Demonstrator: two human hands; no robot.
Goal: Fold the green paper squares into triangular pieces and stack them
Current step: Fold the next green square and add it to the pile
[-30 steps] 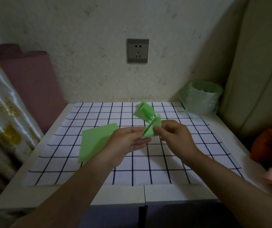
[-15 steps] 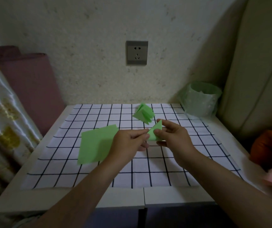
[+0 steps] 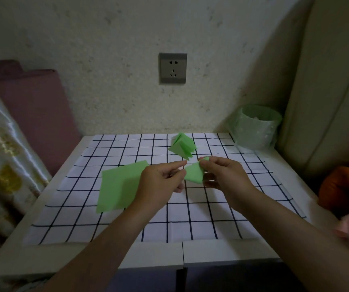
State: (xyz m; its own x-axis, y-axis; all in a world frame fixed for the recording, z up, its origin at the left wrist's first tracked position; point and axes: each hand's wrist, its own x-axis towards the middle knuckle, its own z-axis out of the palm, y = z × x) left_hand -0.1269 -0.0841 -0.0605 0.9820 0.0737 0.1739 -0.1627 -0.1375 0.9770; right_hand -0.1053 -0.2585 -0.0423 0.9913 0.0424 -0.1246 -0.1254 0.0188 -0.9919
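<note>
A small green folded triangle (image 3: 193, 174) is held above the checked cloth between both hands. My right hand (image 3: 225, 175) pinches its right side, thumb and fingers curled round the fold. My left hand (image 3: 162, 180) touches its left tip with thumb and forefinger. Behind them a stack of folded green pieces (image 3: 183, 146) lies on the cloth, fanned open. A pile of flat green paper squares (image 3: 120, 185) lies to the left, partly hidden by my left hand.
The white table carries a black-and-white checked cloth (image 3: 211, 218). A green-lined bin (image 3: 255, 127) stands at the back right corner. A wall socket (image 3: 173, 68) is behind. Curtain and maroon cushion (image 3: 32, 106) at left, orange object (image 3: 344, 188) at right.
The piece has been folded smaller and now lies flatter between my hands. Both hands have stayed in the same area above the cloth.
</note>
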